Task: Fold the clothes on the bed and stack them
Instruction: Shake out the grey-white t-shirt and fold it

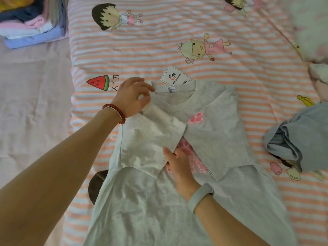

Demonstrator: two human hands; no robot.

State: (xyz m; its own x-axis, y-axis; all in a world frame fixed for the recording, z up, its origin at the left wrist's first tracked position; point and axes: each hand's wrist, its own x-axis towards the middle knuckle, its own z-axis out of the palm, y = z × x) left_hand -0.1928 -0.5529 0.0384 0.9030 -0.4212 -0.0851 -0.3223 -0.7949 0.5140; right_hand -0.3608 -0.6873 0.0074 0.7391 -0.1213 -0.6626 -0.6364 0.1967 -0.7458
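Observation:
A light grey T-shirt (pixel 204 197) with a pink paw print lies face up on the striped bed, both sleeves folded inward across the chest. A white hang tag (pixel 174 76) sticks out at its collar. My left hand (pixel 133 96) pinches the shirt's left shoulder beside the collar. My right hand (pixel 179 166) grips the hem of the folded left sleeve at the middle of the chest, thumb on top. A stack of folded clothes (pixel 32 22) sits at the far left corner.
A crumpled grey-blue garment (pixel 298 137) lies at the right edge. More pale clothes (pixel 316 32) are heaped at the far right. The bed cover (pixel 177 32) is pink-and-white striped with cartoon prints; a plain lilac sheet (pixel 33 103) runs along the left.

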